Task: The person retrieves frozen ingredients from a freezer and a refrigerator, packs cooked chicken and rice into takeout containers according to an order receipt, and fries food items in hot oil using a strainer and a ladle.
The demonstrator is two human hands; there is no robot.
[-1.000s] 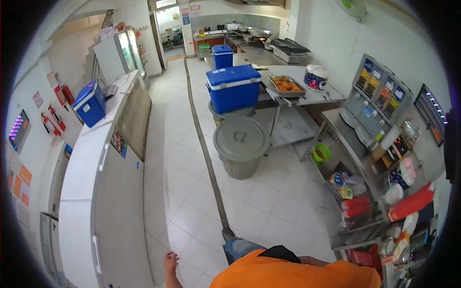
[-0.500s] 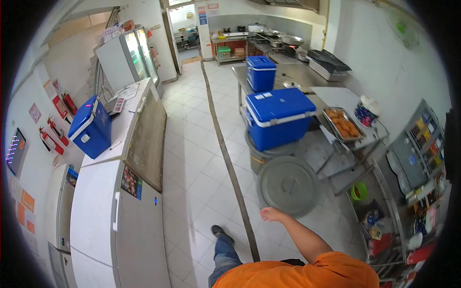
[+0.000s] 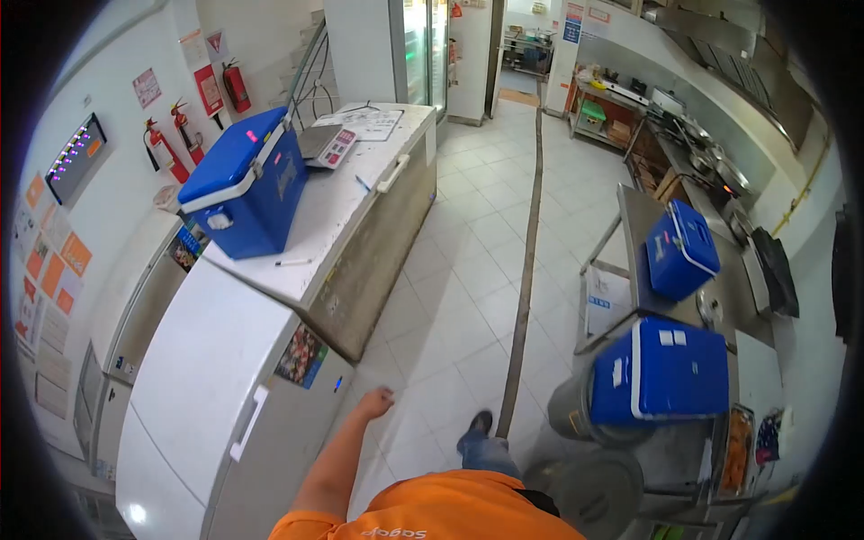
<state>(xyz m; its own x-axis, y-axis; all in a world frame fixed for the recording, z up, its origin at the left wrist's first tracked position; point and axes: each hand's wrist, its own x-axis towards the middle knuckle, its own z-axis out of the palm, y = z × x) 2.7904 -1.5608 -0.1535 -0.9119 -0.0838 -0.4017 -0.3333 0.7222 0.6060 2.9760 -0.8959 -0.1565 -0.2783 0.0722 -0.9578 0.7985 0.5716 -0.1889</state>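
My left hand (image 3: 376, 402) hangs beside the front of the near white freezer (image 3: 193, 378), above the tiled floor. Its fingers look loosely curled, and I see nothing in them. My right hand is out of the picture. On the far chest freezer (image 3: 382, 256) stands a blue cooler box (image 3: 247, 193) with a white-trimmed lid, closed. Beside it are a digital scale (image 3: 331, 148), some papers (image 3: 373, 121) and a pen (image 3: 293, 262).
To the right, a large blue cooler (image 3: 661, 373) rests on a grey bin (image 3: 569, 409); a smaller blue cooler (image 3: 681, 252) stands on a steel table (image 3: 634, 220). A round grey lid (image 3: 594, 490) lies low near my body. Tiled floor (image 3: 468, 270) runs between, crossed by a dark strip (image 3: 527, 261).
My view has turned left, so the freezers look nearer and the right-hand coolers have shifted right. My right hand has left the picture and my left hand has come in.
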